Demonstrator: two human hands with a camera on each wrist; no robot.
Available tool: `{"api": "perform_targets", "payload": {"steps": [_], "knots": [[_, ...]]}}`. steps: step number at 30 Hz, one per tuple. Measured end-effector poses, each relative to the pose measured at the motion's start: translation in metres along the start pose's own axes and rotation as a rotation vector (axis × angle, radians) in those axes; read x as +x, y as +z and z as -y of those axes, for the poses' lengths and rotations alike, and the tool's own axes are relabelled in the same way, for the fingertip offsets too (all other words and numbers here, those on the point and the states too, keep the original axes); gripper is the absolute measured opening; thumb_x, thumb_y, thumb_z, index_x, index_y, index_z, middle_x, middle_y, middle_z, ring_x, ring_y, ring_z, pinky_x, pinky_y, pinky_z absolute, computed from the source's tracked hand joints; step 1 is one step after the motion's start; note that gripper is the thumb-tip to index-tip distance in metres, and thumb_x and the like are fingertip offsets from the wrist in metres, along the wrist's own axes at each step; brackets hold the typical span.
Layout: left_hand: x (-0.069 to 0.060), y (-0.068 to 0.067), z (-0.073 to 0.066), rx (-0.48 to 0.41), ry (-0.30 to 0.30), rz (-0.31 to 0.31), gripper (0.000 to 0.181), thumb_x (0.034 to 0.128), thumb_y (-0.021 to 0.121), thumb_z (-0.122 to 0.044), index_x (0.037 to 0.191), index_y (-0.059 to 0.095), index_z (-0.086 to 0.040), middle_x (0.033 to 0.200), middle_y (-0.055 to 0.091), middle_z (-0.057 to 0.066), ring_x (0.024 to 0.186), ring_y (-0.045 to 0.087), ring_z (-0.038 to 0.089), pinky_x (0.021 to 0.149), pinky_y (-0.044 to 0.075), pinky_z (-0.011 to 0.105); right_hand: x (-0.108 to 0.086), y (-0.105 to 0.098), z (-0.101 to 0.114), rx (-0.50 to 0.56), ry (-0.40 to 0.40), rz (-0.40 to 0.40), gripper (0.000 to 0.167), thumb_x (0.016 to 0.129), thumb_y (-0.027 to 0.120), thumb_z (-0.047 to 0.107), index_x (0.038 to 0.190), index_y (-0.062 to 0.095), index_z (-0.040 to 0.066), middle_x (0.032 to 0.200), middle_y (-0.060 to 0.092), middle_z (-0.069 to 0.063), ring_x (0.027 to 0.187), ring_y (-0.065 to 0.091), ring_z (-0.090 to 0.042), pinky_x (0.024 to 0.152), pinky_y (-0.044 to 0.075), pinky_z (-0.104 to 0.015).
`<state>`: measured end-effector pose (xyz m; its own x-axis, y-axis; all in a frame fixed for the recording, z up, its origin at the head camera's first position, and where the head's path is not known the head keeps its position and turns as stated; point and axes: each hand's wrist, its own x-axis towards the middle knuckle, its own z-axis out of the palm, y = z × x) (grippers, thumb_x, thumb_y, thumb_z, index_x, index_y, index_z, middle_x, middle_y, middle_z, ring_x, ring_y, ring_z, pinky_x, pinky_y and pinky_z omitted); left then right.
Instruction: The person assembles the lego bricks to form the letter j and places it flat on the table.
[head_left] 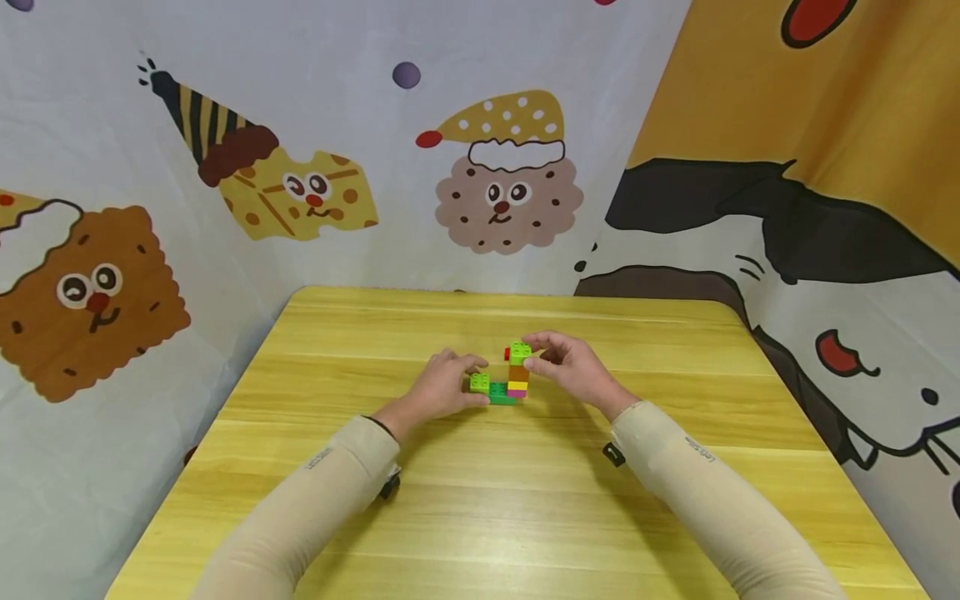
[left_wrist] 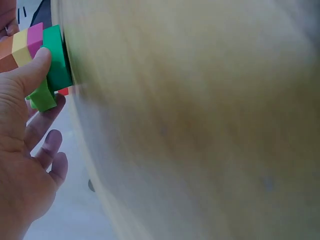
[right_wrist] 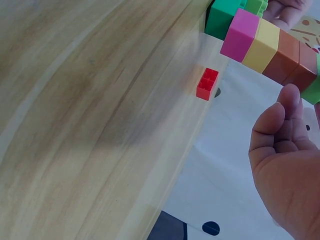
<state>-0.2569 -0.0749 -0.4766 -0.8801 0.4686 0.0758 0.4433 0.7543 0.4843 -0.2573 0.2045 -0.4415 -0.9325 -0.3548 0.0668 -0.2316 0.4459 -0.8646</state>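
Observation:
A small tower of toy building bricks stands on a green base brick (head_left: 501, 399), with pink, yellow (head_left: 517, 386) and brown bricks (head_left: 519, 372) stacked upward and a light green brick (head_left: 521, 352) on top. Another light green brick (head_left: 479, 382) sits on the base's left end. My left hand (head_left: 442, 385) pinches this low left end, its thumb along the near side of the base and a finger at the light green brick. At the tower's top, my right hand (head_left: 572, 367) holds the upper light green brick between thumb and finger; the fingertips are partly hidden.
A loose red brick (right_wrist: 207, 84) lies on the wooden table (head_left: 480, 517) behind the tower, near the far edge. A printed cloth (head_left: 337, 100) with cartoon figures hangs behind the table.

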Motion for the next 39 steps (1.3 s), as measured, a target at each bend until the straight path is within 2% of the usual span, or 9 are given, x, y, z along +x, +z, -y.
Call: {"api": "perform_targets", "payload": {"steps": [6,14,24,27,30,32,36,39], "knots": [[0.001,0.003,-0.002,-0.006,-0.007,-0.004,0.065,0.088,0.089,-0.041,0.144,0.066,-0.015,0.125,0.076,0.008,0.111,0.059,0.025,0.102,0.047,0.045,0.001,0.001,0.0,0.009,0.002,-0.002,0.039,0.102,0.075,0.035,0.139,0.068,0.026,0.133,0.075,-0.003,0.109,0.069,-0.025,0.09,0.06,-0.035],[0.001,0.004,0.0,-0.036,-0.015,-0.001,0.063,0.0894,0.088,-0.04,0.143,0.067,-0.016,0.12,0.077,0.006,0.111,0.06,0.025,0.102,0.046,0.045,0.003,0.002,0.001,0.005,0.0,0.001,0.038,0.102,0.075,0.034,0.139,0.069,0.026,0.132,0.075,-0.003,0.108,0.068,-0.024,0.089,0.06,-0.035],[-0.003,0.002,-0.003,-0.072,-0.025,0.047,0.063,0.0917,0.086,-0.041,0.146,0.065,-0.015,0.122,0.076,0.007,0.114,0.059,0.026,0.108,0.044,0.049,0.002,0.002,0.0,0.011,0.012,0.006,0.039,0.103,0.073,0.037,0.14,0.068,0.026,0.129,0.075,-0.003,0.106,0.067,-0.025,0.092,0.058,-0.04],[-0.004,0.003,-0.004,-0.037,0.001,0.041,0.065,0.0924,0.085,-0.042,0.146,0.064,-0.014,0.13,0.075,0.006,0.116,0.059,0.026,0.109,0.043,0.048,0.002,0.002,0.0,0.007,0.018,0.01,0.04,0.103,0.072,0.039,0.141,0.067,0.026,0.13,0.074,-0.005,0.107,0.067,-0.025,0.094,0.058,-0.041],[-0.005,0.005,-0.005,0.039,0.036,0.021,0.069,0.0923,0.084,-0.047,0.148,0.063,-0.014,0.144,0.07,0.004,0.126,0.058,0.027,0.116,0.041,0.049,0.001,0.002,0.0,0.0,0.029,0.015,0.042,0.103,0.071,0.042,0.142,0.066,0.027,0.131,0.073,-0.006,0.109,0.068,-0.024,0.097,0.058,-0.043],[-0.006,0.005,-0.006,0.079,0.057,0.0,0.07,0.0911,0.084,-0.049,0.148,0.062,-0.015,0.147,0.067,0.004,0.132,0.055,0.028,0.119,0.039,0.05,0.001,0.002,0.0,0.001,0.039,0.017,0.043,0.104,0.07,0.044,0.143,0.065,0.028,0.131,0.073,-0.006,0.111,0.068,-0.024,0.099,0.059,-0.046],[-0.01,0.005,-0.007,0.132,0.097,-0.043,0.067,0.087,0.087,-0.053,0.14,0.066,-0.018,0.144,0.068,0.003,0.133,0.053,0.027,0.117,0.039,0.05,0.001,0.003,-0.001,0.013,0.056,0.014,0.043,0.105,0.069,0.044,0.144,0.065,0.026,0.129,0.073,-0.008,0.114,0.068,-0.031,0.103,0.058,-0.054],[-0.013,0.004,-0.007,0.162,0.12,-0.045,0.065,0.0832,0.088,-0.056,0.133,0.068,-0.019,0.141,0.068,0.002,0.131,0.053,0.026,0.117,0.039,0.05,0.002,0.004,-0.003,0.014,0.069,0.015,0.045,0.105,0.067,0.044,0.146,0.063,0.024,0.128,0.073,-0.01,0.118,0.068,-0.038,0.105,0.056,-0.058]]}}
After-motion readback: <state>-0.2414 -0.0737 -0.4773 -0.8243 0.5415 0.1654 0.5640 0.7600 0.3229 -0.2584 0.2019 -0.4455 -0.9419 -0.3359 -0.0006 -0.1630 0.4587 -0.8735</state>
